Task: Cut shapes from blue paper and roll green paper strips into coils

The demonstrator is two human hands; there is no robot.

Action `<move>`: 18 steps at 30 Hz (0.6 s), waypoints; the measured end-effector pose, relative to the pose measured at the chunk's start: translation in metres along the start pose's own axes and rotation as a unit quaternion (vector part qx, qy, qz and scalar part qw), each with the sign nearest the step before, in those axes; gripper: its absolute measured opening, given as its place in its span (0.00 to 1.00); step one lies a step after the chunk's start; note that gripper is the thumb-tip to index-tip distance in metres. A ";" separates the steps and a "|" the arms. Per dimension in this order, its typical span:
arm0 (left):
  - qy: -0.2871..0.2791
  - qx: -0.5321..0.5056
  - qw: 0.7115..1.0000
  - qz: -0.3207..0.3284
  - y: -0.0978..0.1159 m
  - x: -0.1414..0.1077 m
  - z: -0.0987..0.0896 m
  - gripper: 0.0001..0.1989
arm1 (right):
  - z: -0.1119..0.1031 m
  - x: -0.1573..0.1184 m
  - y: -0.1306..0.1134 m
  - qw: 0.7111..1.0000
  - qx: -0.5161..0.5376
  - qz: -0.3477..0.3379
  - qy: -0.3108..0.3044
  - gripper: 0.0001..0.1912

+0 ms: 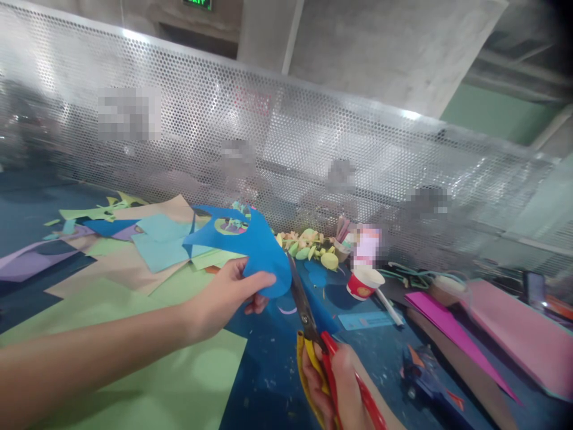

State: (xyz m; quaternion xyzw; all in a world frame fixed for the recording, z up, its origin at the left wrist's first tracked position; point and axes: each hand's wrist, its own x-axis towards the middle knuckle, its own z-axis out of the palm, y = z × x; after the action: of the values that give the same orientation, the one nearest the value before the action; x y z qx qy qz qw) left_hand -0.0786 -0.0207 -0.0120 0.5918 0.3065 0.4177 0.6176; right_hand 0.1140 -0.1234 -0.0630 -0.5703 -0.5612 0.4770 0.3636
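My left hand pinches a blue piece of paper between thumb and fingers. The paper has a rounded lower end, a hole near its top and jagged upper edges. My right hand is wrapped round the red and yellow handles of a pair of scissors. Their blades point up and away, just right of the paper's rounded edge. Whether the blades touch the paper I cannot tell. Light green sheets lie beneath my left forearm.
Colored scraps cover the back left. Farther right are yellow and green paper leaves, a red and white cup, a blue ruler, pink sheets and a dark blue object. A perforated metal screen stands behind.
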 end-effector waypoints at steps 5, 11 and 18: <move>0.011 -0.020 1.000 0.010 -0.003 0.003 -0.003 0.15 | 0.000 0.007 -0.003 0.998 0.045 0.040 0.006 0.34; 0.015 -0.028 0.999 0.014 -0.002 0.003 -0.002 0.14 | 0.000 0.007 0.000 0.998 0.052 0.036 0.007 0.35; 0.022 -0.048 0.998 0.021 -0.006 0.003 -0.001 0.14 | 0.003 0.005 0.008 0.997 0.052 0.053 0.023 0.33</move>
State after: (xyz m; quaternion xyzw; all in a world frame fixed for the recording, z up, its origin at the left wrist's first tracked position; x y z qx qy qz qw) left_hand -0.0776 -0.0169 -0.0173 0.5585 0.2875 0.4574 0.6295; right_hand 0.1127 -0.1193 -0.0720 -0.5903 -0.4967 0.5109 0.3794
